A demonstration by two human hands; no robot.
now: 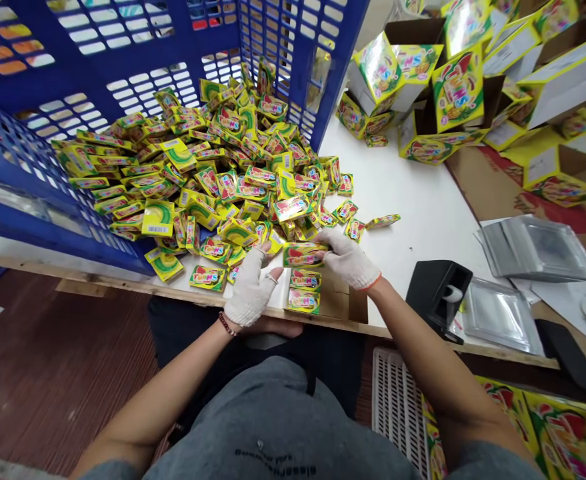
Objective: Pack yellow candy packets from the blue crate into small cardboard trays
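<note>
My right hand (347,259), in a white glove with bare fingertips, pinches the right end of a small yellow-green candy box (300,255). That box is above the back of an open display carton (335,293) at the table's front edge. Inside the carton's left part, two more small boxes (305,300) lie one behind the other. My left hand (250,287), gloved the same way, is left of the carton with thumb and fingers apart. Its fingertips reach the front of a large heap of small boxes (217,167), partly hiding what they touch.
A blue plastic crate (137,47) lies on its side around the heap. Open display cartons (457,93) are piled at the back right. A black tape dispenser (437,293) and clear plastic trays (537,250) sit to the right. Below is a white basket (397,400).
</note>
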